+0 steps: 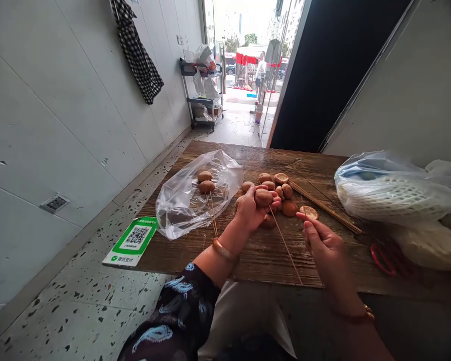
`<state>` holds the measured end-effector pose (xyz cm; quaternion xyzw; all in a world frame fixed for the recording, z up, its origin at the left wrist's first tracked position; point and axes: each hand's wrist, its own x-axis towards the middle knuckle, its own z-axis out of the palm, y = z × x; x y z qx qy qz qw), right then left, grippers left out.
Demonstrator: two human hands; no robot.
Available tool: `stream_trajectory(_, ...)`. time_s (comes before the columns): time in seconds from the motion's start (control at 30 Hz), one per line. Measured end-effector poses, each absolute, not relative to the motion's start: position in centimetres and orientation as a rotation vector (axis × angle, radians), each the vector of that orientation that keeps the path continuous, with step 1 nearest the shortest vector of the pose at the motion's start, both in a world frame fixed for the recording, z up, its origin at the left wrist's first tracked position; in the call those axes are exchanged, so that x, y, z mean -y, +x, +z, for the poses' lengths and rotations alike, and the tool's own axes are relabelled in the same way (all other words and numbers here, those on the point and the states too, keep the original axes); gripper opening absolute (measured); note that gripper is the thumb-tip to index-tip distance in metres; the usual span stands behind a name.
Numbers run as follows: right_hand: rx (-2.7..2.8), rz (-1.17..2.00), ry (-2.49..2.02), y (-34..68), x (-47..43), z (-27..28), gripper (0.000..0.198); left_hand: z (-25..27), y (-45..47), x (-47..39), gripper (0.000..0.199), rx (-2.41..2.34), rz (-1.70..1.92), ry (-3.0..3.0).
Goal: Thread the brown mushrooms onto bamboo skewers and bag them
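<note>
A brown mushroom [263,197] rests in my left hand [252,210], the fingers curled round it from behind. From its lower edge a thin wooden skewer [285,244] slants down toward the table's front edge. My right hand [321,238] is closed in a pinch just right of that skewer; whatever lies between its fingertips is too small to make out. Several loose mushrooms [289,208] are heaped behind my left hand, and one with its pale underside up [310,212] lies beyond my right fingertips. Two threaded mushrooms [206,187] with skewers lie on a clear plastic bag [225,173].
A bundle of skewers [325,206] lies right of the mushrooms on the wooden table [259,260]. Farther right are a bulging plastic bag [394,193] and red-handled scissors [383,259]. A green QR-code card [135,240] sits at the left edge. A cart [204,100] stands by the doorway.
</note>
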<state>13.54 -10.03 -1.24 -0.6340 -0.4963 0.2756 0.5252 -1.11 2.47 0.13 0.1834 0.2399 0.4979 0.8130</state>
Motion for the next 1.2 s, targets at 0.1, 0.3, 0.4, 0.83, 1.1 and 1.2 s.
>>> stream_trajectory(0.1, 1.360, 0.739, -1.497, 13.4, 10.0, -2.8, 0.039, 0.0, -1.0, -2.5, 0.033, -0.513, 1.056, 0.370)
stream_trajectory(0.3, 1.375, 0.933, -1.406, 9.2, 10.9, -3.4, 0.036, -0.4, -0.6, -2.3, 0.026, -0.420, 1.031, 0.374)
stream_trajectory(0.4, 1.167, 1.083, -1.325, 7.5, 10.7, -3.3, 0.039, -0.3, -0.5, -2.1, 0.025, -0.391, 0.998, 0.400)
stream_trajectory(0.83, 0.851, 1.203, -1.192, 5.7, 10.7, -2.5, 0.036, 0.2, -0.6, -1.8, 0.025, -0.373, 0.969, 0.461)
stream_trajectory(1.1, 0.742, 1.265, -1.150, 5.4, 10.7, -2.3, 0.038, -0.1, -0.4, -1.9, 0.023, -0.371, 0.966, 0.502)
stream_trajectory(1.2, 0.695, 1.278, -1.131, 5.2, 10.7, -2.0, 0.036, -0.3, -0.4, -1.9, 0.024, -0.366, 0.974, 0.517)
